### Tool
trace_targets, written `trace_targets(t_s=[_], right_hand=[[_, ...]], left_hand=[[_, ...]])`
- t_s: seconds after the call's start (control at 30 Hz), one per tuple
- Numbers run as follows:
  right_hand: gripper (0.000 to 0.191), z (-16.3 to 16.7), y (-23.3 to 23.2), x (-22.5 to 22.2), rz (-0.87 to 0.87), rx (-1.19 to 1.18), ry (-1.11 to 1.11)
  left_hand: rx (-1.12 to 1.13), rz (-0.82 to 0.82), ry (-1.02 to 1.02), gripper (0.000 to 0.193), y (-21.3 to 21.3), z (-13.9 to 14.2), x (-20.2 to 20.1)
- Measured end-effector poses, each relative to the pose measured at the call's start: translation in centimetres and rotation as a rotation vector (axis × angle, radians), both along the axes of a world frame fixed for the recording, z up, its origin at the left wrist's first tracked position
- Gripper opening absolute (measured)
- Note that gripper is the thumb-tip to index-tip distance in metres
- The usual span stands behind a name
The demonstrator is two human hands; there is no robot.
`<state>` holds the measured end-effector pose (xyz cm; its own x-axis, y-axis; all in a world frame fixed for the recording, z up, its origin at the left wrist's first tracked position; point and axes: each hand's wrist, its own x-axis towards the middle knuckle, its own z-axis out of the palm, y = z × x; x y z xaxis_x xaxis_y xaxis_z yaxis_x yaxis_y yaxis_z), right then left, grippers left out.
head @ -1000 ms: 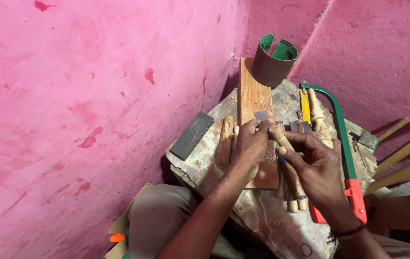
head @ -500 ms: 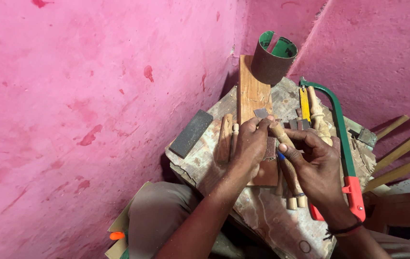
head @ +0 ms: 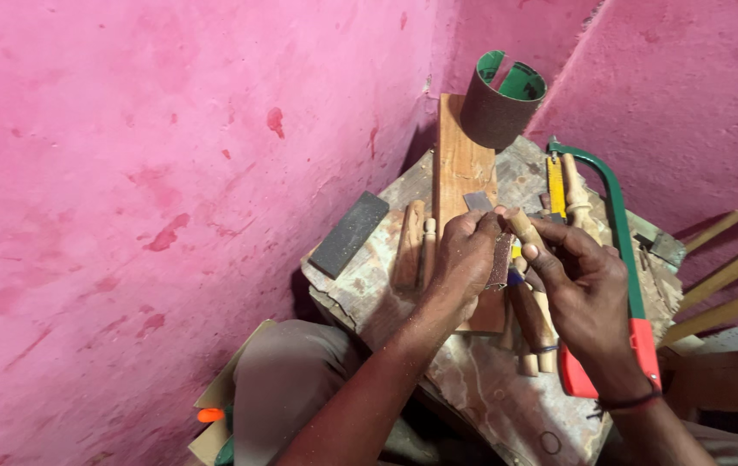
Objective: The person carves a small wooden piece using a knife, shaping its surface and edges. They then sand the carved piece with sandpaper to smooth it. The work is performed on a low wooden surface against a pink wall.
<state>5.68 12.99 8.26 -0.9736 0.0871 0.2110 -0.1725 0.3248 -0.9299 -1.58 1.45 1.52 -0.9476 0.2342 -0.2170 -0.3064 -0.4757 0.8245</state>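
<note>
My left hand (head: 466, 259) and my right hand (head: 578, 280) meet over a small worn work block (head: 386, 285). Between them they hold a short turned wooden peg (head: 524, 229) and a strip of dark sandpaper (head: 500, 257); the left fingers pinch the sandpaper against the peg, the right fingers grip the peg's lower part. A long wooden board (head: 460, 168) lies under the hands, running toward the wall. Several more turned wooden pegs (head: 535, 332) lie under the right hand.
A roll of sandpaper (head: 500, 99) stands at the board's far end. A green-framed saw with a red handle (head: 624, 250) lies at right. A dark sharpening stone (head: 349, 233) and two pegs (head: 412, 243) lie left. Pink walls close in on both sides.
Both hands stay on the peg and sandpaper with only small shifts; the peg's tip now shows a little more above the fingers.
</note>
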Motion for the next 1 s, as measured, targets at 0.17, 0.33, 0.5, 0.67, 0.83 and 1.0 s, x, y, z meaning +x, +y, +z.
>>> trace_targets(t_s=[0.17,0.33,0.5,0.67,0.83,1.0], right_hand=[[0.031,-0.2,0.0,0.2,-0.013,0.245,0.122],[0.032,-0.5,-0.1,-0.1,-0.072,0.134,-0.058],[0.029,-0.6,0.2,0.3,0.032,0.141,0.088],[0.033,-0.7,0.3,-0.1,-0.031,0.162,0.004],[0.034,-1.0,0.3,0.0,-0.038,0.192,0.025],[0.031,-1.2,0.4,0.0,-0.124,0.399,-0.084]], left_hand=[[-0.028,0.095,0.014,0.030,-0.1,0.1,-0.2],[-0.016,0.135,0.040,0.029,0.2,-0.1,0.0],[-0.098,0.132,-0.048,0.031,0.2,-0.1,-0.1],[-0.059,0.150,0.030,0.030,-0.1,-0.1,0.0],[-0.003,0.105,0.010,0.029,-0.1,0.0,-0.1],[-0.137,0.128,-0.026,0.029,-0.4,0.6,0.1]])
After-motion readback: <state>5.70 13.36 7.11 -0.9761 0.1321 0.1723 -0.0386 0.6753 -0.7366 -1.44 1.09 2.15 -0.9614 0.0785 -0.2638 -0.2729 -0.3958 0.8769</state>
